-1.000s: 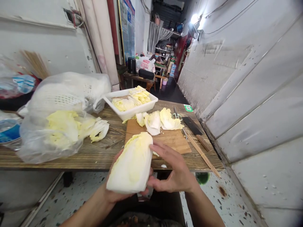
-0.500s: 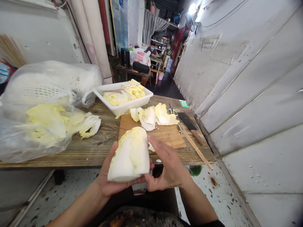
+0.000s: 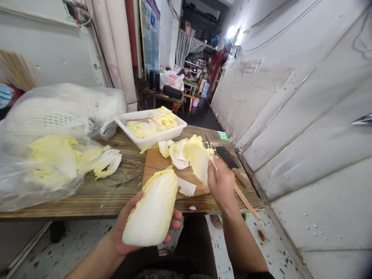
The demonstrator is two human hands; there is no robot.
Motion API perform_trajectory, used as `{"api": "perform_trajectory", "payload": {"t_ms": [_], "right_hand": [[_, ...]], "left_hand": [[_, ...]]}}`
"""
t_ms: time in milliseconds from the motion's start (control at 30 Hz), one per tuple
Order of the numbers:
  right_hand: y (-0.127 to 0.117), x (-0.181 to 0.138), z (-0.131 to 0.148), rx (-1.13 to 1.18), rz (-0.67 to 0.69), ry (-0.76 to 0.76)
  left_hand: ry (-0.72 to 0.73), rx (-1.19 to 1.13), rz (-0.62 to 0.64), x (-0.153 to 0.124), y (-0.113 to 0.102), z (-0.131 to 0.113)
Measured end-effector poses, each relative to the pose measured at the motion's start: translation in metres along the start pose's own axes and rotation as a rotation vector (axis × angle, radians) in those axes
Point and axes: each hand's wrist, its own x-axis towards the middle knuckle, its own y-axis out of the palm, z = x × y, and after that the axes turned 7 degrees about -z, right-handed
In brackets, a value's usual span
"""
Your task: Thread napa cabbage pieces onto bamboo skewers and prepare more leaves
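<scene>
My left hand [image 3: 130, 221] cradles a head of napa cabbage [image 3: 152, 211] from below and the side, its fingertips showing past the right edge. A loose cabbage leaf [image 3: 199, 161], pale and slightly blurred, is gripped by my right hand [image 3: 221, 182] over the wooden cutting board [image 3: 155, 161]. More torn leaves [image 3: 178, 155] lie at the back of the board. A flat white leaf piece [image 3: 186, 187] rests near the board's front, right of the cabbage head.
A white tray [image 3: 139, 144] holds yellow leaves and sticks. To the left sits a plastic bag [image 3: 58, 155] with cabbage. Scissors [image 3: 209, 144], a cleaver [image 3: 228, 157] and skewers [image 3: 246, 201] lie at the right. A person [image 3: 186, 72] sits in the background.
My right hand has left the cabbage head and moved up and right over the board with a leaf in it. The head, in my left hand, is a little lower and farther left.
</scene>
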Motion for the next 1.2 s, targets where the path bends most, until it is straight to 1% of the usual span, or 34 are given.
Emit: {"api": "perform_trajectory", "payload": {"t_ms": [67,133,200,267,300,333,367,400,433,500,567,600,667,700,767,833,867,933,1000,1067,1200], "right_hand": [[0.011,0.030,-0.010,-0.063,0.051,0.141],[0.022,0.051,-0.011,-0.075,0.086,0.173],[0.024,0.053,-0.001,-0.057,0.114,0.148],[0.019,0.036,0.017,0.074,0.224,0.058],[0.014,0.022,0.026,0.190,0.364,0.013],[0.010,0.006,0.034,0.296,0.541,-0.042],[0.008,-0.009,0.040,0.368,0.663,-0.088],[0.007,-0.023,0.044,0.398,0.696,-0.102],[0.009,-0.035,0.044,0.416,0.670,-0.065],[0.020,-0.053,0.037,0.509,0.554,0.045],[0.033,-0.063,0.026,0.637,0.431,0.142],[0.038,-0.067,0.022,0.685,0.384,0.158],[0.042,-0.074,0.019,0.708,0.318,0.133],[0.041,-0.077,0.022,0.680,0.308,0.095],[0.032,-0.081,0.030,0.569,0.307,0.007],[0.019,-0.081,0.040,0.443,0.289,-0.034],[0.013,-0.079,0.044,0.410,0.269,-0.050],[0.004,-0.072,0.048,0.427,0.244,-0.110],[0.000,-0.064,0.046,0.494,0.273,-0.218],[-0.001,-0.055,0.044,0.535,0.300,-0.289],[0.000,-0.046,0.040,0.567,0.283,-0.299]], "left_hand": [[0.037,-0.035,-0.026,-0.002,-0.002,0.000],[0.063,-0.049,-0.059,-0.002,-0.003,-0.002],[0.117,-0.031,-0.114,-0.002,-0.001,-0.006],[0.213,-0.013,-0.165,0.000,0.003,-0.010],[0.252,-0.013,-0.177,0.000,0.005,-0.012],[0.274,-0.017,-0.176,0.001,0.009,-0.014],[0.276,-0.022,-0.174,0.001,0.013,-0.016],[0.272,-0.026,-0.175,0.001,0.018,-0.017],[0.271,-0.024,-0.177,0.001,0.024,-0.017],[0.301,0.015,-0.199,0.000,0.035,-0.017],[0.378,0.111,-0.284,0.000,0.043,-0.013],[0.416,0.167,-0.338,0.002,0.046,-0.011],[0.465,0.217,-0.440,0.010,0.050,-0.005],[0.478,0.196,-0.492,0.015,0.052,-0.002],[0.480,0.108,-0.624,0.025,0.056,0.002],[0.504,0.046,-0.778,0.032,0.060,0.004],[0.512,0.039,-0.832,0.034,0.061,0.005],[0.501,0.045,-0.863,0.034,0.059,0.005],[0.467,0.058,-0.835,0.031,0.054,0.005],[0.440,0.073,-0.805,0.028,0.047,0.005],[0.458,0.102,-0.809,0.024,0.039,0.001]]}}
